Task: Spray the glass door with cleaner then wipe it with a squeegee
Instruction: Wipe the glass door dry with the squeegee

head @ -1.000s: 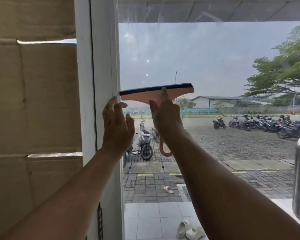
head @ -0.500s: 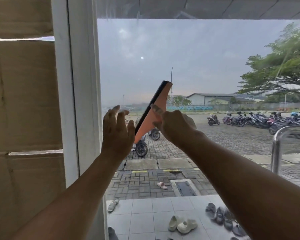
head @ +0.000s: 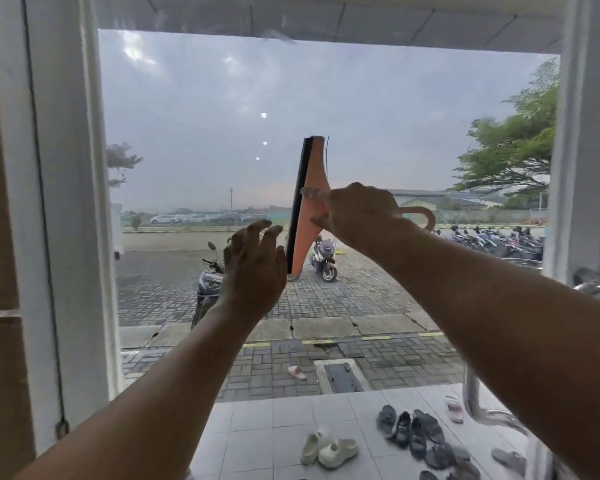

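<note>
While the head camera is looking forward through a large clear glass door (head: 378,109) in a white frame (head: 66,202), two bare forearms are reaching up toward the pane. The right hand (head: 359,213) is gripping an orange plastic squeegee with a black rubber blade (head: 309,188), fingers clenched around the neck where the head meets the handle. The squeegee is standing almost upright near the middle of the glass, its black blade edge facing left and its curved, looped handle end sticking out to the right of the fist. The left hand (head: 253,268) is sitting just beside and below the blade, open and grasping nothing, fingers spread and pointing up; whether the palm is touching the glass is hard to tell. Through the pane, a brick-paved yard is showing, with parked scooters (head: 323,258), a green tree (head: 510,150) at right, and a grey sky. Nearer, several pairs of sandals and shoes (head: 409,431) are lying on pale floor tiles (head: 257,427).
</note>
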